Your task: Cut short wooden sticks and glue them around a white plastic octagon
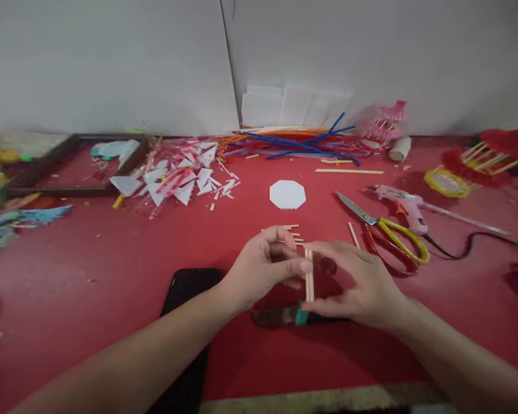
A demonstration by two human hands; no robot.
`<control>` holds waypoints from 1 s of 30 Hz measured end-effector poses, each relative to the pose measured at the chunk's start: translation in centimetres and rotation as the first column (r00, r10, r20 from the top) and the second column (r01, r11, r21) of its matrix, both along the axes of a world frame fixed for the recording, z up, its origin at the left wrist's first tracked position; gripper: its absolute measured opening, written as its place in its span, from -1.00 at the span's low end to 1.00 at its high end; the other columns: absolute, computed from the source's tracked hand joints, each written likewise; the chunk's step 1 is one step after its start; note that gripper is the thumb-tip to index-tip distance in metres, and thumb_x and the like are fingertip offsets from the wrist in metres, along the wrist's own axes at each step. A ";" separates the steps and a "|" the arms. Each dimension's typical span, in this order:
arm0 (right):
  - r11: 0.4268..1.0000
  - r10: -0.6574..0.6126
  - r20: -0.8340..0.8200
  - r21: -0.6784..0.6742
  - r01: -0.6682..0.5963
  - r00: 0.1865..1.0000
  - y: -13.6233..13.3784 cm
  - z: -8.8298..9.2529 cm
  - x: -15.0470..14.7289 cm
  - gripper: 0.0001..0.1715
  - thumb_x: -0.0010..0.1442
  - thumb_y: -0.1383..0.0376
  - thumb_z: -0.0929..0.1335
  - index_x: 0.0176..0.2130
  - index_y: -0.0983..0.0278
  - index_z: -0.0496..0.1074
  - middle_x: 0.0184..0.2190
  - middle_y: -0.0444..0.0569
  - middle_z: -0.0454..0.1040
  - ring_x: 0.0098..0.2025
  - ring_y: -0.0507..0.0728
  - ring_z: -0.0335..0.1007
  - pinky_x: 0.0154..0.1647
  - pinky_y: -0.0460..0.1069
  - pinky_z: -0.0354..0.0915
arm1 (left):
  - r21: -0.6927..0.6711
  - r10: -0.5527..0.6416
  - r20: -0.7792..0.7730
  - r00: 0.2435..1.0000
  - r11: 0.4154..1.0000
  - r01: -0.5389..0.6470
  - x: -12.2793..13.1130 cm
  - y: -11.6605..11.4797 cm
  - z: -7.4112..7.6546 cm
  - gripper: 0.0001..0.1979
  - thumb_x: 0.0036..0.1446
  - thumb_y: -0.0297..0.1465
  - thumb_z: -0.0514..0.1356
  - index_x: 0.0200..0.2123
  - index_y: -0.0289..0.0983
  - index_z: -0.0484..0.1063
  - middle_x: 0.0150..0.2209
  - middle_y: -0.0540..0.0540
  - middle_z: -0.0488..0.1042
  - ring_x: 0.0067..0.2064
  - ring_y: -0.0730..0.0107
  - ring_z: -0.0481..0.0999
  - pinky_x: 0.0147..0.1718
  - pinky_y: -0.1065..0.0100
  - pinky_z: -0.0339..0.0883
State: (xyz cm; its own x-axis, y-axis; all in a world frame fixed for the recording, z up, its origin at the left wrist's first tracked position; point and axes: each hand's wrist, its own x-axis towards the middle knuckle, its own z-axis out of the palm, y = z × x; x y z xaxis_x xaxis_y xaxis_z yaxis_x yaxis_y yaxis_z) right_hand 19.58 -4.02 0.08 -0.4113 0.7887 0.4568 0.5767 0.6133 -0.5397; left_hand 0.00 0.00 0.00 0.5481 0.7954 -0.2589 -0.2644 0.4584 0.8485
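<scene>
wooden sticks [309, 277] | upright | pinched between left hand [261, 265] and right hand [362, 284] | forearms converging

red table [112, 270]: yellow-handled scissors [384, 233] just beside pink glue gun [403, 207], white octagon [287, 194], black phone [186, 289], white triangle scraps [176, 178], blue and orange rods [302, 141] near wall, white foam sheets [293, 106] behind.

- A red table top [112, 276] carries everything.
- A black flat phone [190, 287] lies near the front edge.
- A dark tool with a teal band [280, 316] lies just beside it.
- A white octagonal card piece [287, 194] lies mid-table.
- A few short pale wooden sticks [291, 233] lie in front of the octagon.
- Scissors with yellow and red handles [384, 233] lie just beside a pink plastic glue gun [403, 204].
- A heap of white triangular paper scraps [181, 175] lies to the left.
</scene>
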 end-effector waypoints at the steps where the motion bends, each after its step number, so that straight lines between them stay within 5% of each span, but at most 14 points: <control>1: 1.000 -0.003 -0.003 0.000 0.003 1.000 -0.1 0.0 0.0 -0.33 0.14 -0.05 0.46 0.10 0.24 0.36 -0.13 -0.01 0.61 -0.19 0.07 0.58 -0.13 -0.11 0.46 | -0.004 -0.006 0.006 1.000 1.000 0.006 0.0 -0.1 0.0 -0.57 -0.09 -0.38 0.52 -0.33 -0.29 0.30 -0.48 0.06 0.56 -0.46 0.53 0.57 -0.51 0.52 0.56; 6: 1.000 -0.014 -0.016 -0.020 0.014 1.000 -0.3 0.1 0.1 -0.29 0.09 0.00 0.50 0.12 0.22 0.35 -0.14 -0.03 0.61 -0.22 0.07 0.57 -0.16 -0.08 0.48 | -0.005 -0.011 0.024 1.000 1.000 0.011 -0.1 -0.3 0.0 -0.61 0.07 -0.17 0.41 -0.30 -0.28 0.31 -0.44 0.04 0.54 -0.45 0.49 0.59 -0.51 0.48 0.56; 13: 0.999 -0.002 0.020 -0.037 0.003 1.000 0.0 -0.4 0.3 -0.29 0.10 0.06 0.52 0.15 0.21 0.32 -0.10 -0.01 0.59 -0.15 0.10 0.55 -0.11 -0.04 0.47 | 0.033 -0.067 -0.008 0.998 0.997 0.068 0.1 -0.5 0.2 -0.61 -0.08 -0.41 0.50 -0.36 -0.29 0.31 -0.38 0.08 0.46 -0.42 0.54 0.53 -0.48 0.47 0.56; 16: 0.998 -0.047 0.080 -0.029 0.049 0.996 0.6 -0.2 1.2 -0.27 0.12 0.03 0.50 0.18 0.22 0.30 -0.07 0.03 0.56 -0.09 0.14 0.53 -0.06 0.01 0.47 | 0.038 0.041 -0.033 0.999 0.998 -0.039 0.2 -0.3 0.0 -0.61 -0.05 -0.37 0.48 -0.38 -0.28 0.29 -0.37 0.07 0.46 -0.40 0.53 0.53 -0.46 0.45 0.55; 21: 0.955 -0.295 0.316 0.082 0.284 0.902 2.2 -0.3 4.1 -0.33 0.15 0.00 0.45 0.13 0.29 0.37 0.05 0.16 0.47 0.11 0.35 0.38 0.14 0.29 0.36 | 0.013 0.323 -0.041 0.946 0.946 -0.323 -0.1 0.6 -0.5 -0.63 -0.09 -0.34 0.50 -0.29 -0.27 0.40 -0.38 0.07 0.47 -0.34 0.49 0.54 -0.39 0.46 0.53; 26: 0.940 -0.256 0.587 -0.032 0.338 0.768 2.5 -1.4 6.1 -0.44 0.16 0.19 0.37 0.11 0.36 0.41 0.17 0.20 0.34 0.19 0.43 0.26 0.20 0.34 0.28 | 0.032 0.442 -0.015 0.897 0.897 -0.442 -0.2 1.1 -0.8 -0.69 -0.09 -0.33 0.49 -0.26 -0.28 0.56 -0.36 0.04 0.48 -0.39 0.57 0.46 -0.44 0.53 0.45; 30: 0.937 -0.270 0.585 -0.024 0.349 0.765 2.1 -1.4 5.4 -0.34 0.06 0.32 0.37 0.17 0.38 0.37 0.22 0.20 0.29 0.21 0.43 0.21 0.23 0.32 0.25 | 0.075 0.458 -0.020 0.889 0.887 -0.455 -0.2 1.1 -1.1 -0.74 -0.05 -0.32 0.47 -0.25 -0.23 0.61 -0.42 0.05 0.50 -0.45 0.61 0.41 -0.44 0.55 0.38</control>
State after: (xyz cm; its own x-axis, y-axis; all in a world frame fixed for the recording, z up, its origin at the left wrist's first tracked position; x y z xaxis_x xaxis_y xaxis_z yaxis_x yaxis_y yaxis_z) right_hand 25.00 -1.93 -1.34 -0.2864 0.9517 0.1106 0.9474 0.2985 -0.1153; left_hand -0.21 1.08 -1.05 0.1112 0.9715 -0.2095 -0.3991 0.2367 0.8858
